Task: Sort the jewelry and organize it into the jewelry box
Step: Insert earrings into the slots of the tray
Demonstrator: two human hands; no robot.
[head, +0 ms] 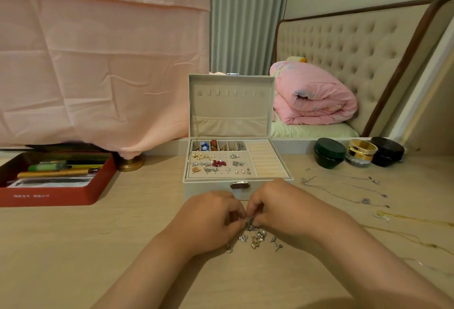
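Both hands were at work just in front of the jewelry box (237, 161). Left hand (208, 215) and right hand (272, 206) met fingertip to fingertip over a small silver piece (249, 223), each pinched on it from its own side. Whether they were separating two tangled items or fitting a back to a stud could not be told; the piece was too small and partly covered by the fingers.

Loose earrings (256, 236) lay in a small heap on the table (73, 247), nearer the person than the box and directly beneath the hands. The box stood open with its lid upright. Its perforated earring panel (221, 164) was partly filled, mostly toward the left, while its ring rolls (269, 160) at the right looked bare. Several thin necklaces (344, 186) lay spread to the right of the box, apart from one another.

In my judgement the step called for a light grip and a slow pull, with the piece kept low over the heap so a dropped part stayed findable. Free holes at the panel's right offered the obvious destination. A matching partner ought to be found before seating.
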